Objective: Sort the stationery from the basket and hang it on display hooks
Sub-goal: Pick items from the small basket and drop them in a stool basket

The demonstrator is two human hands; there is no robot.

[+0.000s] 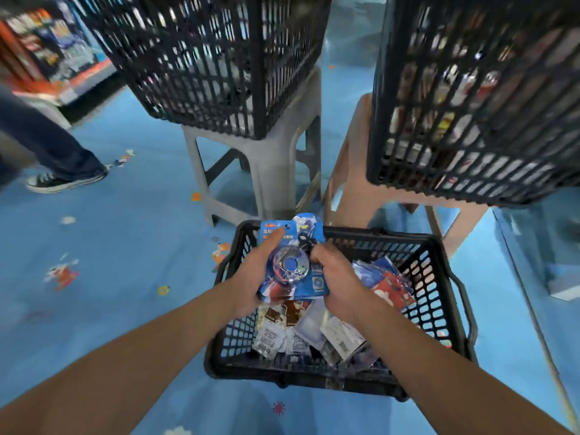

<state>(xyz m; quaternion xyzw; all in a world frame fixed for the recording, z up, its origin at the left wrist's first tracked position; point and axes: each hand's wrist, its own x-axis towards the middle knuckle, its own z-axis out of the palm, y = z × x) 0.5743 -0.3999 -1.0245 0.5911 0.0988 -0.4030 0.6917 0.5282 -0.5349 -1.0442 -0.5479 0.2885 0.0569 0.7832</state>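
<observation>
Under both hands we see the blue floor (125,246), printed with small cartoon figures. Beyond the hands stand 2 black mesh crates, both holding blurred goods: the left crate (204,58) on a grey stool (273,158), the right crate (470,105) on a brown stool (351,171). Far out to the left of the left hand (251,277), another person's leg ends in a dark sneaker (59,180) on the floor. Directly below the hands, the black basket (436,293) sits on the floor with loose stationery packs (314,334) jumbled inside, and a red pack (389,290) lies just right of the right hand (337,277). Above the basket, the left hand grips the left edge of a blue blister card (301,227), its thumb laid across the front. The right hand curls round the card's right edge. A round disc (290,265) sits in the blister between the 2 hands.
</observation>
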